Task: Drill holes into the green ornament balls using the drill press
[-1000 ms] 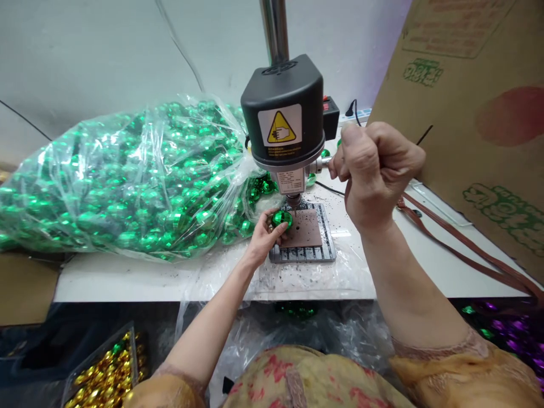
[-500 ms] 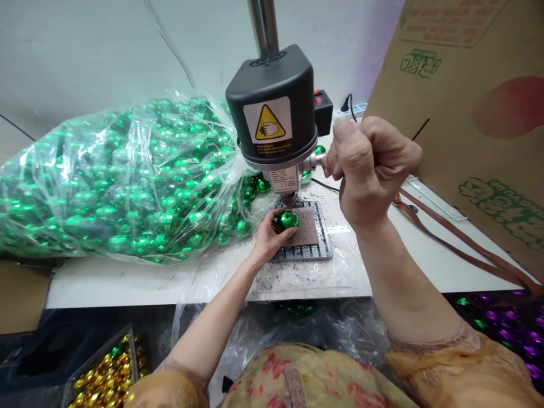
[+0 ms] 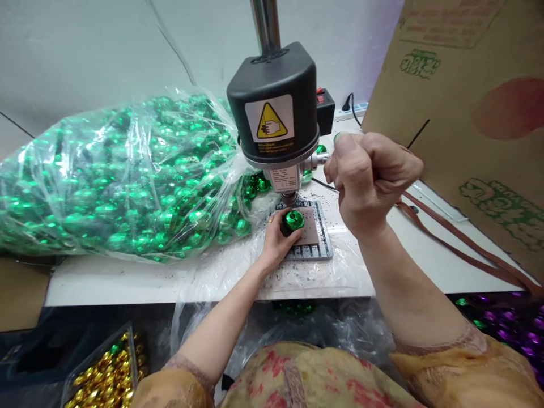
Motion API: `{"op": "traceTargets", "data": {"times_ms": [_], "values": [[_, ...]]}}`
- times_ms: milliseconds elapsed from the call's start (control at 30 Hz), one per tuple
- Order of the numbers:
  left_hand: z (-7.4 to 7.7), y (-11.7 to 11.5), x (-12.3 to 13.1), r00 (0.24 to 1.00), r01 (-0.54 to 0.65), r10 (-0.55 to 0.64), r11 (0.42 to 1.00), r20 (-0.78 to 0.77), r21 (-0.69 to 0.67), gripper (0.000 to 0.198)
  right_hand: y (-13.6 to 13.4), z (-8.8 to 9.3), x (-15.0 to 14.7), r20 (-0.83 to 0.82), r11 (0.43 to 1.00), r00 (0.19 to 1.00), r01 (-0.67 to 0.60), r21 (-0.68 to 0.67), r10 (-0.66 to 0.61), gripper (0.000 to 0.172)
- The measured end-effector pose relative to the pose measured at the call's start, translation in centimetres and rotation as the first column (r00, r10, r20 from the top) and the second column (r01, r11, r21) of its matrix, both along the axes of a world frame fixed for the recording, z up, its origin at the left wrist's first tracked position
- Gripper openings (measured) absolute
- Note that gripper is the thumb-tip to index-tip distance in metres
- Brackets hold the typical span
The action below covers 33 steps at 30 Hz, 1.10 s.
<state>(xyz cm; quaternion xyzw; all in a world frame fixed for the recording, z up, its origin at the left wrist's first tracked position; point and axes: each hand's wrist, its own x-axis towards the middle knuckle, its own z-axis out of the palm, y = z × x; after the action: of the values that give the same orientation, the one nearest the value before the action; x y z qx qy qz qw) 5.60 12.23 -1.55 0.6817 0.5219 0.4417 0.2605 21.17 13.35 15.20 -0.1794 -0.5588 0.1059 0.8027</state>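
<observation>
A small black bench drill press (image 3: 280, 73) stands in the middle, with a hand-warning sticker on its front. Below its chuck (image 3: 289, 198), my left hand (image 3: 275, 241) curls thumb and fingers round a shiny green ball (image 3: 294, 219). The ball rests over a brown pad (image 3: 312, 229) on the slotted grey base plate (image 3: 326, 246), and the drill tip appears to meet its top. My right hand (image 3: 368, 184) is closed round the end of the drill press's side lever (image 3: 314, 161); its fingers largely hide the grip.
A clear bag (image 3: 127, 181) bulging with green balls fills the table's left. At right stand a cardboard box (image 3: 463, 102) and a brown strap (image 3: 459, 243). Dark shavings surround the base. Below the table are a bin of gold balls (image 3: 106, 368) and purple balls (image 3: 510, 328).
My left hand has shifted the green ball slightly to the right, under the chuck. My right hand has come down a little, still on the lever.
</observation>
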Motion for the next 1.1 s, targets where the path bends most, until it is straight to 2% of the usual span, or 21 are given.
{"op": "traceTargets", "data": {"times_ms": [133,500,700,867,1100], "values": [[0.1,-0.1,0.0,1.0,-0.002,0.002,1.0,0.002,0.003,0.054,0.1,-0.8,-0.3,0.016,0.999,0.999,0.036,0.029,-0.037,0.055],[0.3,-0.2,0.0,1.0,0.025,-0.025,1.0,0.014,0.004,0.052,0.8,-1.8,-1.1,-0.095,0.98,0.991,0.106,0.171,-0.091,0.053],[0.0,-0.2,0.0,0.999,0.023,-0.023,0.999,0.023,0.023,0.053,1.1,-2.6,-1.0,-0.07,0.956,0.992,0.118,0.27,-0.103,0.05],[0.0,-0.2,0.0,1.0,0.017,-0.017,1.0,0.015,0.022,0.054,0.8,-3.1,-0.7,-0.036,0.965,0.992,0.122,0.231,-0.117,0.051],[0.0,-0.3,0.0,0.999,0.021,-0.021,1.0,0.026,0.011,0.055,0.7,-3.4,-0.2,0.006,0.96,0.993,0.109,0.257,-0.114,0.049]]}}
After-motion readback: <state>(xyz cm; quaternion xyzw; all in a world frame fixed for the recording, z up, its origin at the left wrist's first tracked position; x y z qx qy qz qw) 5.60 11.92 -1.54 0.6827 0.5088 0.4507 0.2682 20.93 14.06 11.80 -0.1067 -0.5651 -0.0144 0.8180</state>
